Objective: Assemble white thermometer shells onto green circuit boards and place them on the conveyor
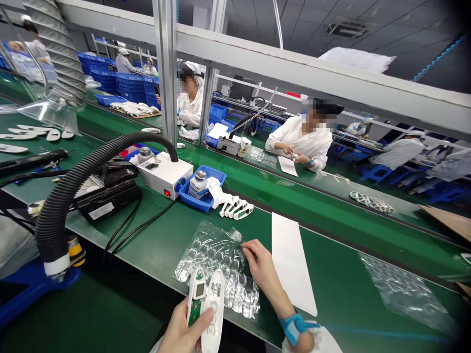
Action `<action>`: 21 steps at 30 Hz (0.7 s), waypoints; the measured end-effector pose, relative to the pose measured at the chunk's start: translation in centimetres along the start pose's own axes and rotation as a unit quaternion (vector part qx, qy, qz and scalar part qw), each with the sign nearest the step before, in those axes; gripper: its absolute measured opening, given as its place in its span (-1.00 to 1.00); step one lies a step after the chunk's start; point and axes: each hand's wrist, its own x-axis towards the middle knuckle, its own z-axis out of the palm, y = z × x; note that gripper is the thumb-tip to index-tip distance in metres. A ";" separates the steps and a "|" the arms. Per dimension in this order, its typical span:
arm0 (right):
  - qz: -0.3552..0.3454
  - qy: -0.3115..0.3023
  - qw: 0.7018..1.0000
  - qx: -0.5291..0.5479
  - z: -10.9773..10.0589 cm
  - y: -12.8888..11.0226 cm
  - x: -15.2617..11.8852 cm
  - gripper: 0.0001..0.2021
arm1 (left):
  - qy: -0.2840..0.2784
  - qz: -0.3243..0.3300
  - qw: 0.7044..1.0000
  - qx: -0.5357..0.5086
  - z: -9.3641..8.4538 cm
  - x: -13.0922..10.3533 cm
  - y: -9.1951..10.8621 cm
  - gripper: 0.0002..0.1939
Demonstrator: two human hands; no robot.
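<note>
My left hand (184,323) is closed around two long white plastic housing halves at the near edge of the bench. One is a housing half with a circuit board (196,309), showing a small grey screen and green board. Beside it is a white cover (217,304) with round button shapes, my thumb pressed on it. Over the far right part of a clear plastic blister sheet (206,250) is my right hand (262,262), thumb and forefinger pinched together. Whatever lies between those fingertips is too small to make out. A blue band circles the right wrist.
A white paper sheet (290,260) lies right of my right hand, another clear blister sheet (408,289) farther right. Beyond are several white housings (237,208), a blue tray (200,201) with a bottle, a white box (165,174) and a black hose (69,186). Co-workers sit across the green belt.
</note>
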 end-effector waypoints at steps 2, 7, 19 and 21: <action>0.038 0.002 0.999 0.014 -0.1 0.2 -0.6 -0.67 | -0.005 -0.001 1.000 -0.001 0.1 0.1 0.0 -0.43; 0.056 -0.011 0.998 -0.031 -0.1 1.1 0.9 -0.68 | 0.003 0.000 1.000 -0.004 0.8 -0.2 0.3 -0.44; -0.109 -0.123 0.947 -0.277 1.1 -0.1 6.2 -0.76 | 0.034 0.030 0.998 -0.034 0.8 -1.4 1.0 -0.42; -0.138 -0.144 0.939 -0.280 1.5 -0.8 5.1 -0.80 | 0.045 0.027 0.997 -0.049 0.6 -1.6 1.1 -0.42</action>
